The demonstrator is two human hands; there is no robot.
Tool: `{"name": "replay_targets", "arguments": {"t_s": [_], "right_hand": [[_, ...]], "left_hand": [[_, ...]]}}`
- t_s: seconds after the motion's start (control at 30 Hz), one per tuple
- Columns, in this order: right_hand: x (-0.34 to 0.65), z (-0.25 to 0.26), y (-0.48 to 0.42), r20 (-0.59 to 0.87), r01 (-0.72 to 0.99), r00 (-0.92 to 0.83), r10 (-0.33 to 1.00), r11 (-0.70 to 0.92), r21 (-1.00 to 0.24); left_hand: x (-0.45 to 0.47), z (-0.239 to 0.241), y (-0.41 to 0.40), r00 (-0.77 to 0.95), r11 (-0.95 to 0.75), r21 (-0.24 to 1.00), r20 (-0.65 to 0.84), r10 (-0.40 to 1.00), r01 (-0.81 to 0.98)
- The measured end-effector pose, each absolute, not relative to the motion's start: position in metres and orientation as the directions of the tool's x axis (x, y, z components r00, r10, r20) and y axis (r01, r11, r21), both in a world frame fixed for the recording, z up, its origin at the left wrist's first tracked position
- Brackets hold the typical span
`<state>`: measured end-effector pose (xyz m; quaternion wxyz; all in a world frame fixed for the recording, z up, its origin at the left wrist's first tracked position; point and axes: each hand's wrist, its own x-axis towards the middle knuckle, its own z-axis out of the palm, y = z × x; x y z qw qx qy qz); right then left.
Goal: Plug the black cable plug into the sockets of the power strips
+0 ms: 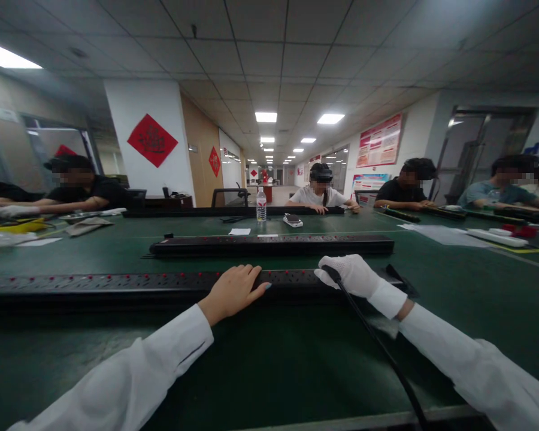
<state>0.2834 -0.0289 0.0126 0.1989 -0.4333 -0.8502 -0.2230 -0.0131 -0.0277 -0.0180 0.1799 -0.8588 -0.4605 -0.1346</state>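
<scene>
A long black power strip (pixel 117 284) with red switches lies across the green table (pixel 269 359) close to me. My bare left hand (pixel 233 290) rests on its top with the fingers stretched flat. My right hand (pixel 353 275), in a white glove, is closed round a black cable (pixel 377 341) at the strip's right end. The cable runs down toward the table's near edge. A second black power strip (pixel 272 244) lies parallel just behind the first one.
A water bottle (pixel 261 205), a small device (pixel 292 220) and paper slips lie farther back. Several people sit along the far and side edges with more black strips (pixel 233 211). White strips (pixel 496 237) and a red item lie at right, yellow items (pixel 20 226) at left.
</scene>
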Motion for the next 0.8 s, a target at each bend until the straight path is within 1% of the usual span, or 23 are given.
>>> {"name": "replay_targets", "arguments": {"t_s": [0.13, 0.33, 0.47, 0.57, 0.8], "right_hand": [[0.282, 0.005, -0.03, 0.582, 0.858, -0.475, 0.66, 0.493, 0.142], [0.281, 0.002, -0.032, 0.591, 0.874, -0.427, 0.685, 0.48, 0.074], [0.282, 0.003, -0.033, 0.566, 0.874, -0.432, 0.702, 0.481, 0.07], [0.282, 0.004, -0.033, 0.567, 0.879, -0.427, 0.705, 0.471, 0.076], [0.279, 0.005, -0.034, 0.607, 0.908, -0.384, 0.695, 0.403, 0.113]], "left_hand": [[-0.013, -0.019, -0.028, 0.528, -0.511, -0.159, 0.401, 0.749, 0.845], [-0.014, -0.018, -0.027, 0.527, -0.521, -0.126, 0.373, 0.763, 0.844], [-0.018, -0.015, -0.028, 0.557, -0.548, -0.133, 0.337, 0.759, 0.826], [-0.023, -0.013, -0.029, 0.572, -0.562, -0.138, 0.337, 0.748, 0.816], [-0.024, -0.014, -0.028, 0.479, -0.445, -0.18, 0.382, 0.79, 0.877]]}}
